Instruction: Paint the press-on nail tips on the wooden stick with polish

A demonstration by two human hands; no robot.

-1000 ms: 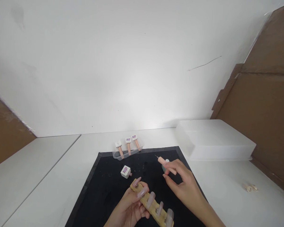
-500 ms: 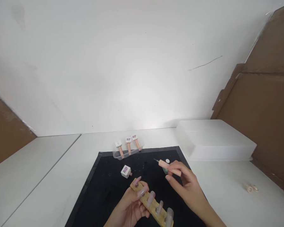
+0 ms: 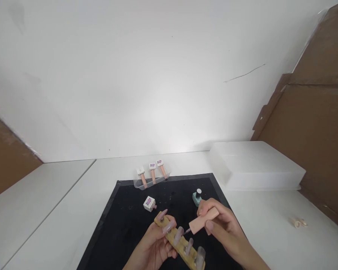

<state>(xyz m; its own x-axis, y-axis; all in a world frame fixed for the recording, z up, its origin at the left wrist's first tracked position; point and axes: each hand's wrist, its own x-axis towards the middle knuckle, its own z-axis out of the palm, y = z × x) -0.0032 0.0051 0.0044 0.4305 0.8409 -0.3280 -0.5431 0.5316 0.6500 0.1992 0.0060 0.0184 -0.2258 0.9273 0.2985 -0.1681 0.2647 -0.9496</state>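
Note:
My left hand [image 3: 154, 242] grips a yellowish nail display stick [image 3: 183, 249] that slants down to the right. Several glossy pale pink false nails [image 3: 178, 236] stand along it. In my right hand [image 3: 222, 228] is a peach-coloured nail polish brush cap [image 3: 201, 221], its dark brush pointing down-left. The brush tip is at the edge of the middle false nail; whether it touches cannot be made out. An uncapped white polish bottle [image 3: 150, 203] lies on the black mat to the left. A green polish bottle [image 3: 197, 197] stands just beyond my right hand.
A clear tray [image 3: 150, 185] with three peach-handled polish bottles sits at the mat's [image 3: 121, 210] back edge. At the right are a translucent white plastic box [image 3: 259, 168] and small cream-coloured rings [image 3: 298, 222]. White wall rises behind, with brown cardboard [image 3: 312, 142] at the right.
My right hand has lowered and turned the brush cap, bringing its tip from above the mat to the middle false nail. The green bottle now shows more fully. My left hand is nearly still.

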